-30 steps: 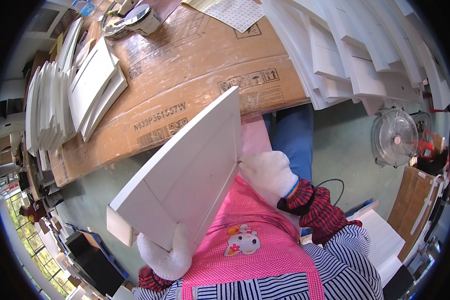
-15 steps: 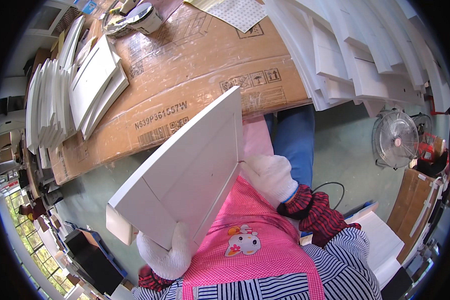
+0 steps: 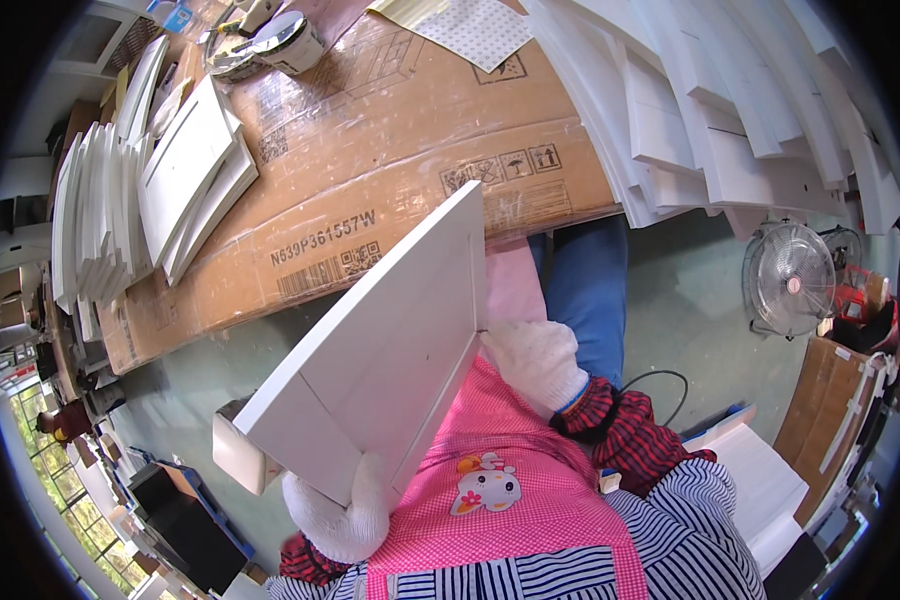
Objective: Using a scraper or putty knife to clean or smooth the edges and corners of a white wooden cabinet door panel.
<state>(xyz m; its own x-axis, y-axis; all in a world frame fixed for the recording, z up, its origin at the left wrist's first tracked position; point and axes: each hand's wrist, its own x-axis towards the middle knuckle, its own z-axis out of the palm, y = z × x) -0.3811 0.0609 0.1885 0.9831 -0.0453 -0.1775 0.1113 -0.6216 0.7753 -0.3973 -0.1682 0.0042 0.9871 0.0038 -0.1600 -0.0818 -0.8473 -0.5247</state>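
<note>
A white panel [image 3: 380,360] with a recessed face, like a cabinet door, stands tilted in front of my pink apron. My left hand [image 3: 342,508], in a white knit glove, grips its lower left corner, the thumb across the recessed face. At the panel's right edge my gloved right hand [image 3: 537,362] is closed on the rim, its fingertips partly hidden behind it. Beyond the panel is a worktable covered with brown cardboard [image 3: 410,130]. A pale block-like object [image 3: 238,452] shows just beside the panel's lower left corner.
White panels [image 3: 100,210] stand in a row on the table's left, with more leaning panels [image 3: 195,170] beside them. Long white boards [image 3: 710,110] are stacked at the right. A tub [image 3: 288,42] and patterned paper [image 3: 460,30] lie at the back. A fan [image 3: 792,278] stands on the floor.
The panel has shifted slightly, its lower left corner moving a little right and down. My left hand has moved with it, and my right hand has dropped slightly left. Both keep their grip.
</note>
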